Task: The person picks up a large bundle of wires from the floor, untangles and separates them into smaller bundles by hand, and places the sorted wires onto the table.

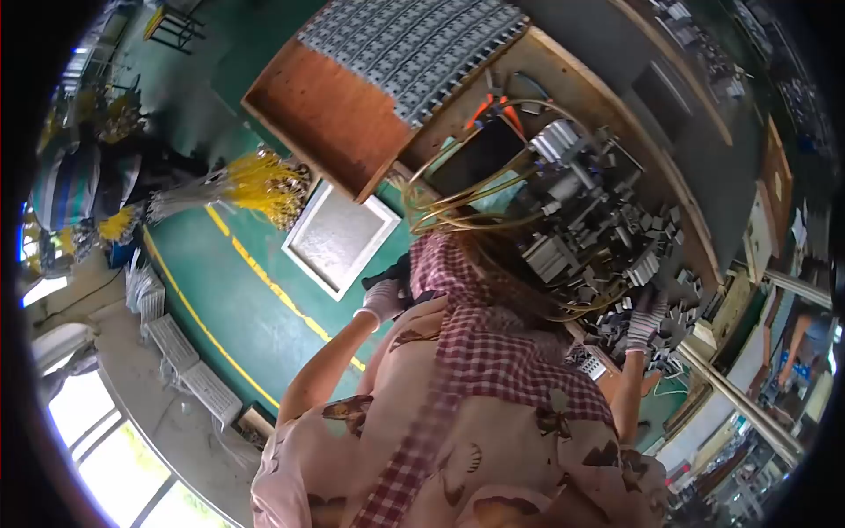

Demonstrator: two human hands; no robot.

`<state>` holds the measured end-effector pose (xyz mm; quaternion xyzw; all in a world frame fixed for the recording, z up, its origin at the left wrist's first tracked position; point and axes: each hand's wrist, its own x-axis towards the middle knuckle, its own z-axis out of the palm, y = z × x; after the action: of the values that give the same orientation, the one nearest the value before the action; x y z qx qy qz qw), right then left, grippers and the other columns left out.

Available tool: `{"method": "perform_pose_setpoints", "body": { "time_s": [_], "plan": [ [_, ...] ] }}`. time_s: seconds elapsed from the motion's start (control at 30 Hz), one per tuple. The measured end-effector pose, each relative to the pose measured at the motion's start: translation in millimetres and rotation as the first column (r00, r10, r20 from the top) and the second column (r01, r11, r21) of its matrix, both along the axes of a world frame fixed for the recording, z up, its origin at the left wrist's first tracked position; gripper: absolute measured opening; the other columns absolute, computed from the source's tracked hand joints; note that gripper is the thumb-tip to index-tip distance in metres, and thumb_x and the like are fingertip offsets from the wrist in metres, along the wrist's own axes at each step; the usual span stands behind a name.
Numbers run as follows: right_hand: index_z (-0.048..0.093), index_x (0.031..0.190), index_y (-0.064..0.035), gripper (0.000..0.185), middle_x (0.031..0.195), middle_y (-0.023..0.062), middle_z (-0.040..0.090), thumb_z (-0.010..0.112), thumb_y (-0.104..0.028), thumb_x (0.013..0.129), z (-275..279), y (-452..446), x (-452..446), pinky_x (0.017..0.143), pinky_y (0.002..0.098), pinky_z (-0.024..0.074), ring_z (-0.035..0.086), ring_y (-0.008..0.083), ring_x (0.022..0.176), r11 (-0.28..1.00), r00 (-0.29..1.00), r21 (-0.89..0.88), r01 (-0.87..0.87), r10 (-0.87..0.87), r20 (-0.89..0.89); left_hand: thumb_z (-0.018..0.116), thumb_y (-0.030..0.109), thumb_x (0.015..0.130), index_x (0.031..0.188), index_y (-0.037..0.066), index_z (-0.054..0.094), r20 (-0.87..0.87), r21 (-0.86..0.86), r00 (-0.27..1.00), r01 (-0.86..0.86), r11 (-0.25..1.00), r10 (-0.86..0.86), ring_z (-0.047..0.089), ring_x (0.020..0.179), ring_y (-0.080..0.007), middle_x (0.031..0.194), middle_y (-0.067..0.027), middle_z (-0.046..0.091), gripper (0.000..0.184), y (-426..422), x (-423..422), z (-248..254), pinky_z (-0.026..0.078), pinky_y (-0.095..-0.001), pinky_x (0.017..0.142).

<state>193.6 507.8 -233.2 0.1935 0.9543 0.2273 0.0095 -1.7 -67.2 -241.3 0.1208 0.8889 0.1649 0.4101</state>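
Note:
My left hand (383,301), in a pale knit glove, is beside my lap against something black (400,271). Its fingers are partly hidden, so I cannot make out whether it grips that. My right hand (648,324), in a striped glove, reaches into a heap of small metal pieces (616,238) on the bench. Its fingertips blur into the dark parts around them, and anything held there is hidden. Between me and the heap stands a metal fixture (563,167) with looping yellowish tubes (449,207).
A wooden tray (334,123) holds rows of grey metal parts (414,44). Orange-handled pliers (495,110) lie by a dark panel (484,154). A white-framed tray (341,239) is low on the left, near bundled yellow-ended pieces (264,189). Another person (805,339) is at the far right.

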Motion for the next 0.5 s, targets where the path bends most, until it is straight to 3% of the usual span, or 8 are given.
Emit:
{"method": "perform_pose_setpoints", "body": {
  "time_s": [0.03, 0.07, 0.1, 0.13, 0.17, 0.23, 0.3, 0.5],
  "plan": [
    [0.046, 0.124, 0.0030, 0.034, 0.125, 0.0147, 0.052, 0.042, 0.000, 0.091, 7.7, -6.4, -9.1, 0.100, 0.0290, 0.0358, 0.049, 0.0226, 0.115, 0.753, 0.899, -0.656, -0.050, -0.252, -0.358, 0.062, 0.029, 0.072, 0.111, 0.011, 0.059, -0.275, 0.186, 0.959, -0.017, 0.982, 0.069, 0.060, 0.090, -0.0373, 0.100, -0.0203, 0.062, 0.043, 5.6, -0.3, 9.6, 0.049, -0.0433, 0.078],
    [0.048, 0.120, 0.0030, 0.031, 0.121, 0.0138, 0.053, 0.044, 0.001, 0.090, 55.7, -45.5, -41.5, 0.099, 0.0292, 0.0355, 0.050, 0.0228, 0.113, 0.551, 0.806, -0.831, -0.075, -0.457, -0.376, 0.061, 0.029, 0.073, 0.120, 0.011, 0.052, -0.282, 0.092, 0.959, 0.012, 0.996, 0.014, 0.059, 0.095, -0.0378, 0.108, -0.0208, 0.060, 0.051, 14.8, -10.0, 22.1, 0.048, -0.0437, 0.080],
    [0.034, 0.134, -0.0004, 0.042, 0.138, 0.0138, 0.038, 0.032, -0.006, 0.093, 5.6, -9.7, -7.5, 0.109, 0.0322, 0.0248, 0.036, 0.0254, 0.128, 0.702, 0.943, -0.712, -0.015, -0.227, -0.245, 0.062, 0.032, 0.073, 0.121, 0.011, 0.051, -0.031, -0.100, 1.000, -0.003, 0.995, 0.000, 0.058, 0.099, -0.0370, 0.111, -0.0192, 0.059, 0.054, 25.9, -25.7, 42.7, 0.048, -0.0441, 0.081],
    [0.040, 0.128, 0.0000, 0.037, 0.130, 0.0143, 0.044, 0.038, -0.006, 0.091, 16.5, -16.1, -13.0, 0.104, 0.0332, 0.0291, 0.041, 0.0269, 0.120, 0.647, 0.895, -0.758, -0.075, -0.291, -0.337, 0.059, 0.034, 0.077, 0.119, 0.012, 0.054, 0.186, -0.368, 0.982, 0.049, 0.929, 0.022, 0.059, 0.099, -0.0361, 0.110, -0.0177, 0.061, 0.048, 23.8, -33.5, 13.0, 0.048, -0.0450, 0.081],
    [0.045, 0.122, 0.0004, 0.033, 0.122, 0.0147, 0.050, 0.044, -0.005, 0.090, 36.7, -37.2, -29.1, 0.100, 0.0343, 0.0334, 0.046, 0.0285, 0.113, 0.588, 0.836, -0.796, -0.145, -0.357, -0.416, 0.054, 0.035, 0.081, 0.113, 0.013, 0.060, 0.186, -0.304, 0.977, -0.041, 0.952, 0.101, 0.060, 0.097, -0.0350, 0.105, -0.0174, 0.063, 0.039, 0.6, -21.3, -38.3, 0.049, -0.0454, 0.079],
    [0.050, 0.109, 0.0013, 0.024, 0.104, 0.0155, 0.053, 0.052, -0.005, 0.086, 86.4, -90.5, -45.8, 0.090, 0.0380, 0.0381, 0.050, 0.0311, 0.097, 0.721, 0.838, -0.681, -0.130, -0.287, -0.464, 0.050, 0.033, 0.084, 0.104, 0.012, 0.064, 0.022, -0.376, 0.984, -0.157, 0.913, 0.179, 0.062, 0.095, -0.0344, 0.100, -0.0187, 0.064, 0.032, -2.0, -34.1, 30.8, 0.050, -0.0450, 0.078],
    [0.049, 0.104, 0.0011, 0.018, 0.094, 0.0184, 0.049, 0.048, -0.007, 0.088, 93.5, -96.5, -55.2, 0.083, 0.0419, 0.0380, 0.048, 0.0352, 0.088, 0.719, 0.824, -0.676, -0.162, -0.279, -0.493, 0.053, 0.035, 0.082, 0.104, 0.011, 0.063, 0.054, -0.421, 0.991, -0.086, 0.903, 0.120, 0.062, 0.095, -0.0341, 0.100, -0.0187, 0.064, 0.035, -5.4, -32.7, 10.6, 0.050, -0.0445, 0.078],
    [0.049, 0.112, -0.0044, 0.031, 0.101, 0.0186, 0.049, 0.045, -0.006, 0.081, 99.6, -89.2, -61.1, 0.080, 0.0441, 0.0368, 0.047, 0.0344, 0.090, 0.729, 0.861, -0.668, -0.147, -0.238, -0.450, 0.072, 0.048, 0.065, 0.105, 0.010, 0.062, 0.038, -0.480, 0.985, -0.128, 0.868, 0.166, 0.063, 0.091, -0.0329, 0.097, -0.0162, 0.066, 0.056, -0.6, -13.2, 4.1, 0.051, -0.0421, 0.076]
  ]
}}
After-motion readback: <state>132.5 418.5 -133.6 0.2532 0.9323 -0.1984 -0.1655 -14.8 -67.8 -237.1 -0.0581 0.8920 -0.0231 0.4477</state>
